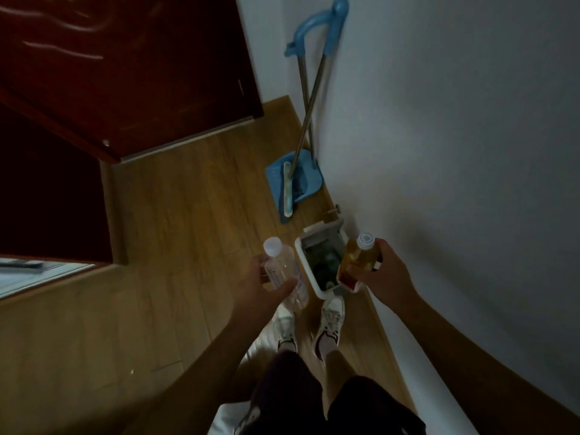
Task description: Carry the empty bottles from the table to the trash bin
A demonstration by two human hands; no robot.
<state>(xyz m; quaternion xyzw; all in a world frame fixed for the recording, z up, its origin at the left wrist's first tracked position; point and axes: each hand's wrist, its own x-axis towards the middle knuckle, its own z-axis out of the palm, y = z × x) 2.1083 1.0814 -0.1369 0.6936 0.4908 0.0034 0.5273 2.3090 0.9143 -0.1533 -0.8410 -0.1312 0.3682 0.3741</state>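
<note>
1. While the left hand (262, 285) wraps its fingers (284, 287) around a clear plastic bottle (284, 271) with a white cap, the right hand (381, 273) grips an amber bottle (356, 257) with a white cap.
2. Between the two bottles, below them on the wooden floor (188, 215), stands a white trash bin (320, 288), open, dark rubbish inside.
3. White sneakers (329, 324) stand just before the bin.
4. Beyond, a blue dustpan (306, 178) and broom (287, 193) lean against the wall (439, 120).
</note>
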